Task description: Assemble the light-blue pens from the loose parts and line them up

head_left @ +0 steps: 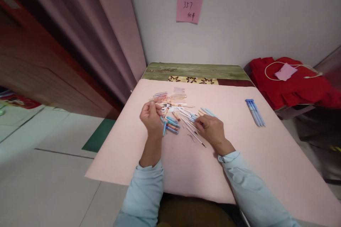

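Pinching at the fingertips, my left hand (150, 115) is hovering by the left side of a pile of pen parts, and I cannot tell whether anything is sitting between the fingers. Thumb and fingers drawn together, my right hand (213, 127) is hanging low over the pile's right side, its tips at some thin white and pale blue parts; I cannot make out whether I am gripping one.

Nearest me, my sleeves (146, 189) are lying across the near edge of the tabletop (193, 175). Beyond that bare stretch the pile is spreading over the middle, more toward the left edge. White refills (198, 139) are fanning out between my hands, one pointing its dark tip at the near edge. Blue tubes (172, 120) are lying crisscross just right of my left hand, with tan tubes (176, 116) among them. Four blue pens (256, 113) are lying side by side just inside the right edge, toward the far right corner. Past the refills, clear pieces (179, 90) are lying toward the far edge.

Farther off, red cloth (269, 88) is draping beyond the far right corner, and a pink note (190, 4) is hanging on the wall (229, 17).
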Motion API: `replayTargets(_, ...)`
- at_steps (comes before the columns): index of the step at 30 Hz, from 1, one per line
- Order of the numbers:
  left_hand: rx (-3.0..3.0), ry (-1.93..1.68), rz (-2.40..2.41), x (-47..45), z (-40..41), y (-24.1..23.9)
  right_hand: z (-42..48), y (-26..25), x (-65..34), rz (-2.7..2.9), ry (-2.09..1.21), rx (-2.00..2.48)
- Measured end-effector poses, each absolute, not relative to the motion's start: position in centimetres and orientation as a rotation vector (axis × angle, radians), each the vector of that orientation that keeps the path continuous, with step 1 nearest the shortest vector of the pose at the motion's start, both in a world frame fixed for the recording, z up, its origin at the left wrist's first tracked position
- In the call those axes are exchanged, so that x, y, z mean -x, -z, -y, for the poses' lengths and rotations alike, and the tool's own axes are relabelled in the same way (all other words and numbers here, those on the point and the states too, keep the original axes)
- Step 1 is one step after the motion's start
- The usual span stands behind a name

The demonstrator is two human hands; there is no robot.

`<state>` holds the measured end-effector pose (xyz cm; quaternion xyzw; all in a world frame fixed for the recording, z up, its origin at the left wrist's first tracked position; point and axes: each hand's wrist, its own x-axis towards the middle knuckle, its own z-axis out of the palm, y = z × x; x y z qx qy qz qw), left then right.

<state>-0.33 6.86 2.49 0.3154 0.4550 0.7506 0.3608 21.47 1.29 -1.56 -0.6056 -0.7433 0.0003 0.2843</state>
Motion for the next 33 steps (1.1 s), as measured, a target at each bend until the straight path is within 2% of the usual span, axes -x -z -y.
replayTargets(4,-0.851,-1.985,-1.288,4.3,-5.3,-3.8,-1.2,1.0,-21.6,2.037,0.029,1.753)
replayTargets(12,-1.043,-1.672,-1.578,7.1,-2.5,-1.6,-0.5,0.0,-21.6,2.093,0.087,1.818)
replayTargets(18,-1.317,-1.563,-1.918,9.1,-1.1,-1.9,-0.3,0.1,-21.8,2.104,0.077,1.844)
replayTargets(26,-1.823,-1.016,-1.922,6.3,0.7,-0.8,0.1,-0.2,-21.6,2.045,0.031,1.876)
replayTargets(33,-1.840,-0.696,-2.000,4.3,1.0,-1.1,-0.3,1.1,-22.1,1.891,0.075,1.803)
